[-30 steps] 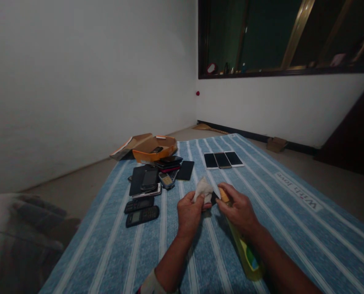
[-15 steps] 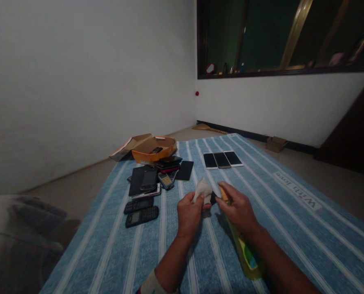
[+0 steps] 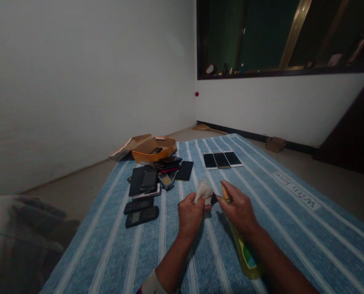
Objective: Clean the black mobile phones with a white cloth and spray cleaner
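Observation:
My left hand is closed on a crumpled white cloth or tissue. A small dark object, mostly hidden, sticks out beside the cloth, between my two hands; its kind is unclear. My right hand grips the top of a bottle of yellow-green liquid, near its orange cap. The bottle leans with its base towards me, partly behind my right forearm. Left of my hands, two black keypad phones lie side by side. Beyond my hands, three smartphones lie screen up in a row.
A blue striped cloth covers the surface. At the far left, a pile of phones lies before an open orange box with a phone inside. A black tablet-like slab lies by the pile. White walls and a window stand behind.
My right hand and the bottle top have shifted very slightly to the right. My left hand still holds the white cloth, and the phones have not moved.

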### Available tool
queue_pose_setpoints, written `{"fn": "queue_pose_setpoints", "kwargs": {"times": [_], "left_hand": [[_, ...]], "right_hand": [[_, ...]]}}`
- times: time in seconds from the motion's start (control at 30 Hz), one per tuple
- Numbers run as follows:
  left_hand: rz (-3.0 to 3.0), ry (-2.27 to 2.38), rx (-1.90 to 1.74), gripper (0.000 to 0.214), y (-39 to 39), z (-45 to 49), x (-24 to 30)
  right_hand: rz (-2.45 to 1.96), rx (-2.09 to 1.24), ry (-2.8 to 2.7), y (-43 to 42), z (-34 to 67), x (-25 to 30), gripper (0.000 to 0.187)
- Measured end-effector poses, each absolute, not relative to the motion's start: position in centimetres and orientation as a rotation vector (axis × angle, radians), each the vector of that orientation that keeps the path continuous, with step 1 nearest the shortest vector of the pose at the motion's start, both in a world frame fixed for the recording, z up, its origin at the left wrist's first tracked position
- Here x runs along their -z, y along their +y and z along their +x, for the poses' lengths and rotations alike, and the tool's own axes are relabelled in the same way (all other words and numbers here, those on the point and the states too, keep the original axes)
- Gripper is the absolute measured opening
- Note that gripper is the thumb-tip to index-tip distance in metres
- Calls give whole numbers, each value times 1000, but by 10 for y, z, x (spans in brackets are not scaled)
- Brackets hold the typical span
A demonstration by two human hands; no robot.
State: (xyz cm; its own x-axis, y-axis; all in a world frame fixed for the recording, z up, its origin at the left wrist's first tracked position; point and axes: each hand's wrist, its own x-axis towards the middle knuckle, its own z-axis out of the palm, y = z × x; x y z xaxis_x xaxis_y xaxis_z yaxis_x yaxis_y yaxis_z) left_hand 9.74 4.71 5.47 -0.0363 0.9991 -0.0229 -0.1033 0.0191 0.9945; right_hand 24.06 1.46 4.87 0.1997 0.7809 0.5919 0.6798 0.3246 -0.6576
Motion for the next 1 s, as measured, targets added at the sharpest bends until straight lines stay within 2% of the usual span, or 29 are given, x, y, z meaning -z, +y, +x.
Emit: {"fn": "queue_pose_setpoints", "kwargs": {"times": [0.37, 0.6, 0.77, 0.9, 1.0], "left_hand": [[1135, 1169, -1249, 18, 47, 98, -51], [1043, 1150, -1228, 21, 50, 98, -50], [986, 1148, -1219, 25, 50, 94, -52], [900, 1133, -1232, 23, 49, 92, -55], [869, 1147, -1249, 22, 49, 91, -56]], "right_hand": [[-1358, -154, -1581, 14, 234, -57, 32], [-1413, -191, -1443, 18, 246, -51, 41], [-1570, -243, -1262, 23, 299, -39, 48], [-1897, -258, -1123, 22, 369, -22, 56], [-2138, -173, -1075, 18, 425, -7, 54]]}}
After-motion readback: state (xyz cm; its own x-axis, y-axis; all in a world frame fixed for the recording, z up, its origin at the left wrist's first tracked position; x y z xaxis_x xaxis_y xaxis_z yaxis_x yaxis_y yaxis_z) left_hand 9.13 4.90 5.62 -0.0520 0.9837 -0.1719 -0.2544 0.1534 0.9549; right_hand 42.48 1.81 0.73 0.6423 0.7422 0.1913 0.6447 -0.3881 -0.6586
